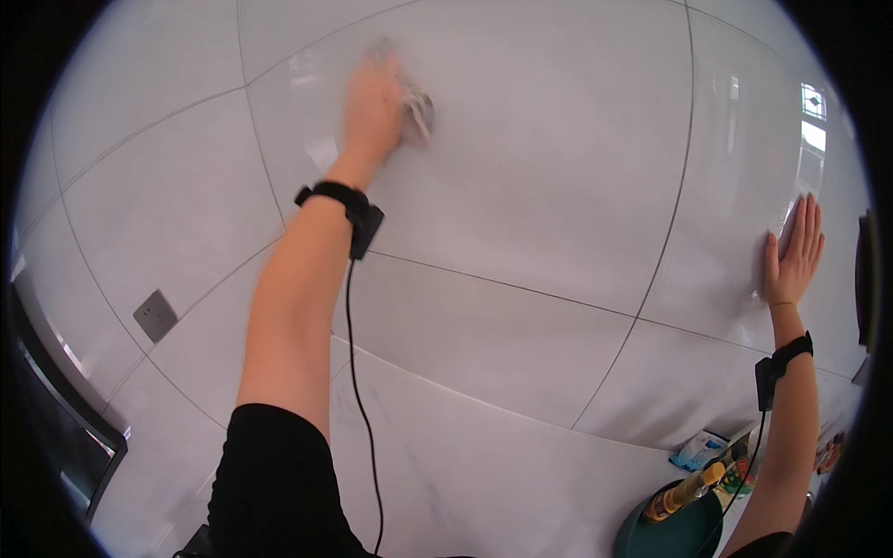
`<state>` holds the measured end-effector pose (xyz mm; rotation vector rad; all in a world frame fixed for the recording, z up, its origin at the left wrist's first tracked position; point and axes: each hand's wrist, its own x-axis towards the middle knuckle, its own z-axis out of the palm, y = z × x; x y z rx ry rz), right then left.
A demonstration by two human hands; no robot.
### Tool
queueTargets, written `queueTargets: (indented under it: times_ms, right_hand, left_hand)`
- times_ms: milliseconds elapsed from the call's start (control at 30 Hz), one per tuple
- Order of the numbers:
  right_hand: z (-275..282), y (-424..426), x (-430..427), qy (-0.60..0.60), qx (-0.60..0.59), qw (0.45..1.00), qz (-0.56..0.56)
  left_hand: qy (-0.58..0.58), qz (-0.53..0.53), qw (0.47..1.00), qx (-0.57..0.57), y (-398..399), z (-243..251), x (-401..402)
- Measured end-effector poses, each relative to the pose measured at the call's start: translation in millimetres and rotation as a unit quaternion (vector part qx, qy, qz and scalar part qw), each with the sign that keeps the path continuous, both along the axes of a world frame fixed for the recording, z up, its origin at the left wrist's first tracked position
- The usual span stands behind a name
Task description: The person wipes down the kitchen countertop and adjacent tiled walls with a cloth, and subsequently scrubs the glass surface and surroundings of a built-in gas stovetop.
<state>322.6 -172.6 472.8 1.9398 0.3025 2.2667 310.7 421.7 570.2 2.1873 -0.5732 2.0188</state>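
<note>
My left hand (371, 104) is closed around a crumpled greyish cloth (417, 115) and presses it against the glossy white tiled wall (530, 153). Motion blurs the fingers and the cloth. Far to the right, my right hand (794, 261) lies flat on the same wall with its thumb spread and nothing in it. Each wrist wears a black strap, the left strap (338, 195) and the right strap (794, 351), with a small box and a black cable hanging down.
A green round container (631, 533) with a yellow-capped bottle (680, 494) stands on the pale countertop (481, 474), below my right arm. Behind it are a blue-and-white packet (700, 450) and other packages. A grey wall socket (155, 316) and a black-framed object (63, 425) are at left.
</note>
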Motion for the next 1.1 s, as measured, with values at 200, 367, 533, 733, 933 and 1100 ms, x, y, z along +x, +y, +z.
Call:
queueTargets:
  times_ms: [200,367,533,733,933,1100]
  right_hand:
    - [4.8,-1.0,4.1,-0.019,-0.018,1.000,-0.001]
    - [5.2,-7.5,6.9,-0.028,-0.033,0.999,-0.005]
    - [4.5,-8.3,0.5,-0.029,-0.047,0.998,-0.004]
    - [8.3,2.5,7.9,-0.040,-0.071,0.997,0.003]
    - [-2.7,-42.3,33.7,0.029,-0.027,0.999,0.032]
    - [-7.6,-87.1,54.9,0.017,-0.001,0.996,-0.090]
  left_hand:
    - [-0.004,-0.053,0.985,0.166,-128.8,-136.5,8.0]
    - [-0.021,-0.070,0.983,0.171,-159.5,-154.2,3.1]
    - [-0.029,-0.006,0.999,0.017,-64.7,-156.3,12.2]
    - [-0.118,-0.038,0.926,-0.356,60.3,-233.5,40.3]
    - [0.023,-0.240,0.925,-0.292,-110.2,-211.9,22.6]
    - [-0.076,-0.029,0.997,-0.014,-132.9,-207.1,12.6]
